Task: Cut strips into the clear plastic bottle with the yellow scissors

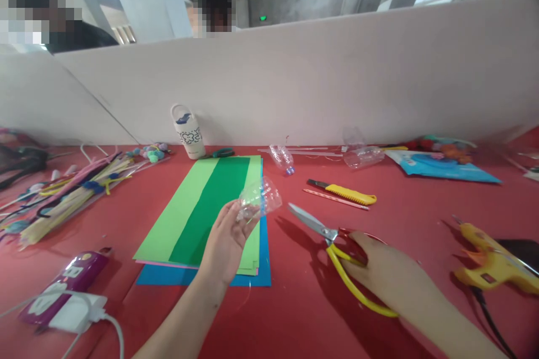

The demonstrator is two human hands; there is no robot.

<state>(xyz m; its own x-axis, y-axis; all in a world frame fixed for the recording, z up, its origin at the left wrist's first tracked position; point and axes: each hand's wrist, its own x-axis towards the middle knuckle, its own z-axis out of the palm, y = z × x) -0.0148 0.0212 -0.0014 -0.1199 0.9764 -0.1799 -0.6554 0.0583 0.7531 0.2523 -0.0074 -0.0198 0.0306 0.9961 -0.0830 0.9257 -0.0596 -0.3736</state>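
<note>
Tumbler lettering illegible, scissors showing no label

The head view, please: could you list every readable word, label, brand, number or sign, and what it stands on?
No text is readable.
White tumbler: small dark marks near its base, too small to read.
Green lit sign in the background: too small and blurred.

On the table, paper sheets lie left of the utility knife, the glue gun right; a tumbler stands behind the sheets.
</note>
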